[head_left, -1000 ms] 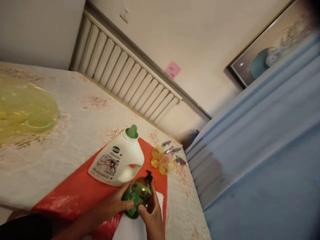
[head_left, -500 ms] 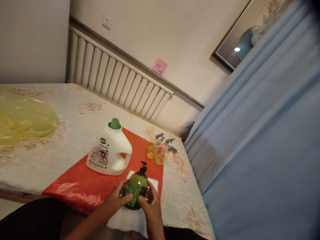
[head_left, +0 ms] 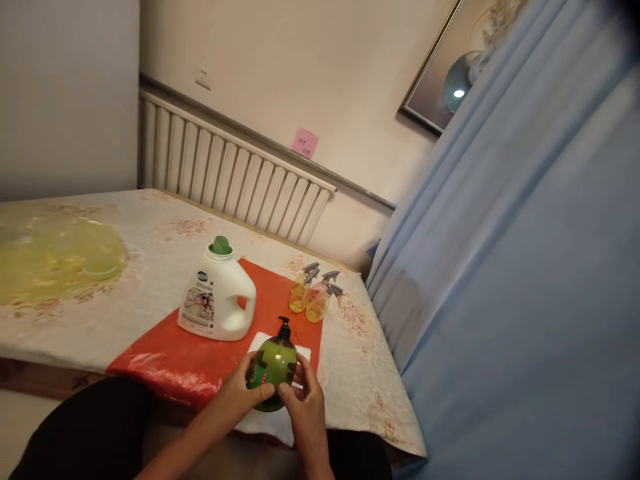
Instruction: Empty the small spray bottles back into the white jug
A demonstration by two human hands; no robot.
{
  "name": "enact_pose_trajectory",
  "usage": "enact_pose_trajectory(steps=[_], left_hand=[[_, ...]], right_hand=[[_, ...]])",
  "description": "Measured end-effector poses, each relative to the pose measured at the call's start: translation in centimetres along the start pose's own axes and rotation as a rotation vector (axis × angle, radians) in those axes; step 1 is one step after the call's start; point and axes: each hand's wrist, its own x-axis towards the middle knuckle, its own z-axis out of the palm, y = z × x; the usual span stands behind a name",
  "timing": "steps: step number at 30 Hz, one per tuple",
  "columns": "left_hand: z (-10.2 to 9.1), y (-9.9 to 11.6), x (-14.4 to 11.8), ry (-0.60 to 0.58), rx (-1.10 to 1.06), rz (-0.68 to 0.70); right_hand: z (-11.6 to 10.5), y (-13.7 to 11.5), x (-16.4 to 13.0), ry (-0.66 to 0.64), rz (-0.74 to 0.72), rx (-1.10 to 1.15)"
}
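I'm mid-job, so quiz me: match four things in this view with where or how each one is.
1. pump bottle
2. detergent jug
3. pink note
4. spray bottles

A. on the wall
B. clustered together, grey-topped
C. between the left hand and right hand
D. standing on the red sheet

Pairs: 1-C, 2-D, 3-A, 4-B

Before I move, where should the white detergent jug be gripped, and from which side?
Probably by the handle of the white detergent jug, coming from the person's right: the jug stands upright, and its looped handle lies on that side. The right hand suits it, though that hand and the left hand are on the green pump bottle.
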Motion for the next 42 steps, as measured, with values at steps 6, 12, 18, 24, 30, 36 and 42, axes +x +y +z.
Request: enact_pose_trajectory(steps=[6, 12, 18, 24, 30, 36, 42], left_hand=[[0.9, 2.3, -1.7, 0.045, 0.055, -0.040], [1.0, 3.8, -3.2, -0.020, -0.021, 0.007], [1.3, 3.7, -4.0, -0.122, -0.033, 0.052], [1.3, 3.7, -4.3, -0.121, -0.047, 0.008], [1.3, 4.7, -4.7, -0.062, 0.075, 0.033], [1.5, 5.4, -4.7, -0.005, 0.206, 0.100], [1.8, 5.5, -4.6, 0.048, 0.261, 0.075]], right_hand=[[-0.8, -0.3, -0.9, -0.016, 0.003, 0.045], [-0.5, -1.8, -1.9, -0.163, -0.029, 0.213], [-0.3, -4.3, -3.2, -0.297, -0.042, 0.289], [-0.9, -4.2, -3.5, -0.306, -0.008, 0.275], [0.0, -4.7, -3.7, -0.233, 0.023, 0.393], [0.3, -4.5, -3.8, -0.273, 0.049, 0.421], [0.1, -4.0, -3.7, -0.305, 0.052, 0.396]])
